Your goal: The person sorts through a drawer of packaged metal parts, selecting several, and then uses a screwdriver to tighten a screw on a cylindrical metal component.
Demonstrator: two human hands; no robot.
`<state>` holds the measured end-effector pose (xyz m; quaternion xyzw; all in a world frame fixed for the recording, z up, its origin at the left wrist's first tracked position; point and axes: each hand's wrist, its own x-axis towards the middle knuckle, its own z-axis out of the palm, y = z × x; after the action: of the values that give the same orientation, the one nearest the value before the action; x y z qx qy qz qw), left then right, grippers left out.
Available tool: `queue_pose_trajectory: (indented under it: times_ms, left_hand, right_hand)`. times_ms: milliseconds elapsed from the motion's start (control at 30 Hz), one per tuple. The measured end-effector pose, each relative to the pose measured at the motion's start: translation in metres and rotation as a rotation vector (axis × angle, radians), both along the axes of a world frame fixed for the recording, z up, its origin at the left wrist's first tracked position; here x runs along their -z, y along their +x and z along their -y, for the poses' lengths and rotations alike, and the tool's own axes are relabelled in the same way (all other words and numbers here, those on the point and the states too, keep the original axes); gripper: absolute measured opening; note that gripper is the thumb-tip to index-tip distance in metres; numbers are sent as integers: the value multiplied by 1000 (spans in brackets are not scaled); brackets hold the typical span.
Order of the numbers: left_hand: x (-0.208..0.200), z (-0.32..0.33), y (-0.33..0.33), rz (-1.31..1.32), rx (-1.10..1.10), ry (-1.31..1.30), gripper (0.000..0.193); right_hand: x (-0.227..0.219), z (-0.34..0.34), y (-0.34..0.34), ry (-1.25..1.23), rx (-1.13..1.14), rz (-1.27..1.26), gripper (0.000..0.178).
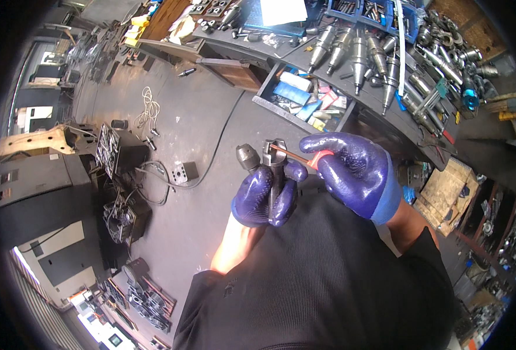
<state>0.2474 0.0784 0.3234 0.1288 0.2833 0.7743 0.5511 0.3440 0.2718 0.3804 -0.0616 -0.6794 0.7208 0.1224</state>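
Observation:
My left hand (254, 197), in a purple coated glove, is closed around the dark shank of a milling cutter (275, 156). The cutter stands upright with its notched metal head on top. Beside that head, a dark rounded cylindrical metal piece (247, 156) rises from the same hand; how it is held is partly hidden. My right hand (356, 169), gloved alike, grips a screwdriver (318, 158) by its red handle. Its thin shaft points left, with the tip at the cutter's head. Whether the tip sits in a screw is too small to tell.
Ahead, a workbench holds several tapered tool holders (359, 58) and blue parts bins (375, 14). Below its top, an open drawer (293, 116) with small boxes juts out. A cable (223, 131), a metal block (184, 172) and coiled cord (147, 108) lie on the floor.

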Motion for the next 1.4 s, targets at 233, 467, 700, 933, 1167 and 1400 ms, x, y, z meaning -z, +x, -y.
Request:
queue_pose_trajectory:
  times_ms: [233,467,700,933,1167,1400]
  left_hand:
    - [-2,4,3,6,-28,-21,60]
    - [0,3,3,-18,-19,-35,62]
    - [7,6,1,-68,-21,-74,65]
    - [8,7,-2,-106,24,25,50]
    - [20,9,-11,-143,101,15,55]
    - [19,0,-2,-124,57,-3,52]
  right_hand:
    - [-4,-3,1,-40,-70,41,22]
    - [-3,-4,3,-74,-61,57,21]
    - [-11,-16,4,-132,-127,211,22]
    - [-12,-37,1,-317,-224,450,23]
    - [-3,-23,7,-305,-16,217,26]
    - [11,-21,11,-214,-2,122,30]
